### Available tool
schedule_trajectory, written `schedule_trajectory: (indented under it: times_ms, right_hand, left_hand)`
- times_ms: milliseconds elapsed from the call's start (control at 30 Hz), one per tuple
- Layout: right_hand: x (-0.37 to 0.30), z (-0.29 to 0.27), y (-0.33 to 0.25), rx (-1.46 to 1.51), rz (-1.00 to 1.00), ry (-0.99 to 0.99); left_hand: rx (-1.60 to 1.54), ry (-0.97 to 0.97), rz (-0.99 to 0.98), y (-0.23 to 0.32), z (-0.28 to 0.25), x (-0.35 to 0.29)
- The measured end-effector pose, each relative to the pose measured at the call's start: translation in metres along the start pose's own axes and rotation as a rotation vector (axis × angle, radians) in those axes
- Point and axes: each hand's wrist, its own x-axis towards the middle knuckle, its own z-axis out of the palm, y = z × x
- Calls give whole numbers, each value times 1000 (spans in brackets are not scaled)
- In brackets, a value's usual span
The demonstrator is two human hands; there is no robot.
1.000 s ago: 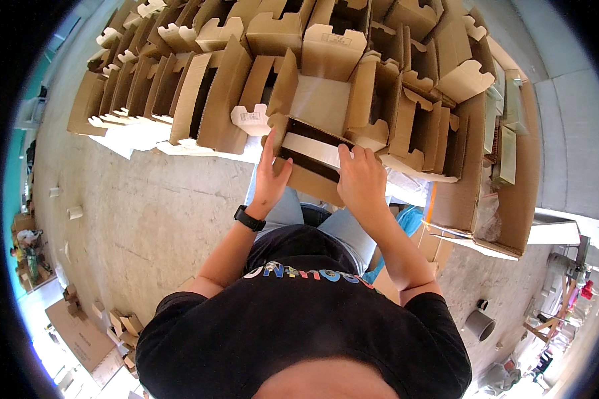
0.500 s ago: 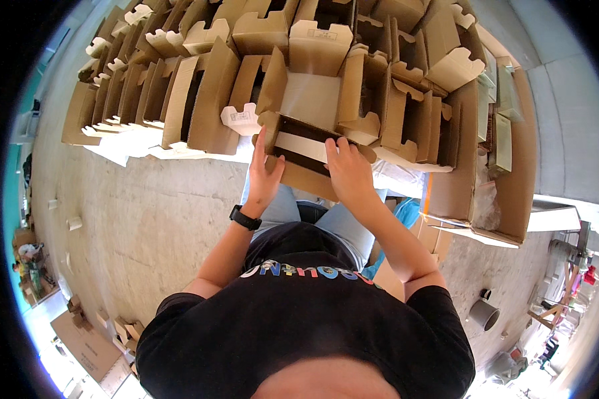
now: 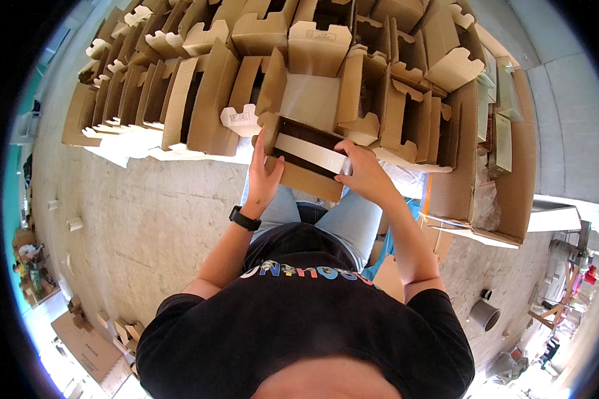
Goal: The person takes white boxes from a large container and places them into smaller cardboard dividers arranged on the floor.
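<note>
An open-topped brown cardboard box [image 3: 310, 183] is tilted in front of me, at the near edge of the rows of boxes. Inside it, lengthwise, lies a narrow white carton [image 3: 307, 152]. My left hand [image 3: 265, 179] grips the left end, fingers up along the outside and thumb over the near corner. At the right end, my right hand [image 3: 369, 174] has its fingers on the far corner and its thumb by the near one, around the end of the box. Whether it also touches the white carton I cannot tell.
Rows of open cardboard boxes [image 3: 209, 100] crowd the table ahead. A bare whitish surface [image 3: 311, 100] shows between them. To the right stands a larger carton [image 3: 446, 193] beside slim pale boxes [image 3: 501, 156]. A grey bin [image 3: 484, 315] sits on the floor at right.
My right hand has shifted right, from on top of the white carton to the right end of the cardboard box, and its thumb now shows. My left hand has stayed in place.
</note>
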Motion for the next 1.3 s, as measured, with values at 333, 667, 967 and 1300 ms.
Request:
schedule_trajectory:
  times_ms: [333, 667, 967, 1300]
  right_hand:
    - [6, 0, -26, 327, -54, 484]
    - [2, 25, -21, -132, -297, 579]
    - [-17, 32, -23, -158, -276, 554]
    - [-19, 54, -16, -147, -228, 515]
  left_hand:
    - [17, 26, 2, 3, -2, -1]
    - [-113, -10, 46, -6, 1, 1]
    - [-64, 7, 40, -2, 2, 0]
    - [-51, 20, -9, -2, 0, -2]
